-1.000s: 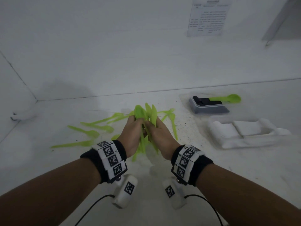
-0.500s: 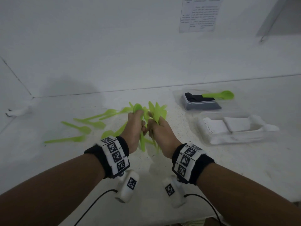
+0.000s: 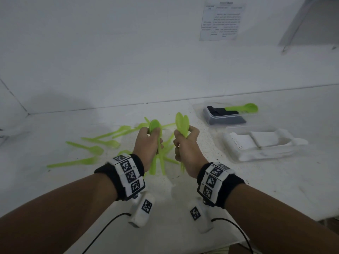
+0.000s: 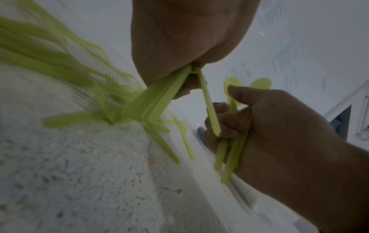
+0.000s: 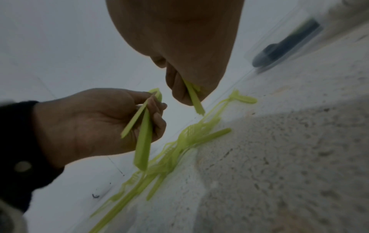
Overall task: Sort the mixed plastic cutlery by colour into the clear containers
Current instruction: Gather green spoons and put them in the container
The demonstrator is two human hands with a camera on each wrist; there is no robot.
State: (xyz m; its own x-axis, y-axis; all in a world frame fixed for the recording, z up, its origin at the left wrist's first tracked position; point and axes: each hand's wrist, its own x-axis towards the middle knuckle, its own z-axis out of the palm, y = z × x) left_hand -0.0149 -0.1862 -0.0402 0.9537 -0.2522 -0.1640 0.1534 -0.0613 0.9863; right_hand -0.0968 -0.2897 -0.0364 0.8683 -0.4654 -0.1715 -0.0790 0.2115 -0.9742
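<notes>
Your left hand was clamped around a bunch of green spoons, bowls up, handles sticking out below the fist. Your right hand gripped a second green bunch the same way. The two fists were near each other but apart, both raised above the white table.

Loose green cutlery lay scattered on the table under and to the left of your hands: spoons and forks, some crossing each other, a few straight below the held handles. That pile sat directly between your fists and the tabletop.

To the right stood a clear container with dark cutlery in it; one green spoon rested across its far rim. Just in front of it was another clear container holding white cutlery. Both were well apart from your right hand, with bare table between.

The back wall met the table just behind the containers; a printed sheet hung on it. A side wall closed the left. The table's near edge ran just beneath your right forearm. Cables trailed from the wrist units over the near table.
</notes>
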